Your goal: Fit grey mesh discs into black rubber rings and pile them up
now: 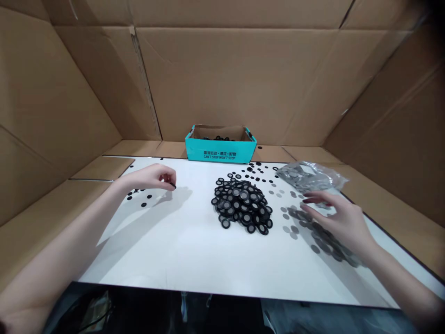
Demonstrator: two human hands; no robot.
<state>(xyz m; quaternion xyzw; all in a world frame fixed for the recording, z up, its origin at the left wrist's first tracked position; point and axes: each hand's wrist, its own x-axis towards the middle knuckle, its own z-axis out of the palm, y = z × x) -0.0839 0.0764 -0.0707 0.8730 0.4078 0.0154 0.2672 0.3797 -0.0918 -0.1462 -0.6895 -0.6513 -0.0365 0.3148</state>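
My left hand (158, 177) is raised over the left part of the white table, its fingers pinching a small black disc (173, 185) seen nearly edge-on. On the right, my right hand (335, 215) hovers above loose thin grey discs (325, 241). Its thumb and fingertips come close together; whatever is between them is too small to make out. Between the hands lies a heap of black rings with grey centres (241, 204).
A turquoise box (220, 151) with black pieces inside stands at the back. A clear plastic bag (308, 175) of grey discs lies back right. Small black discs (257, 179) are scattered behind the heap. Cardboard walls (236, 83) enclose the white table (181, 250).
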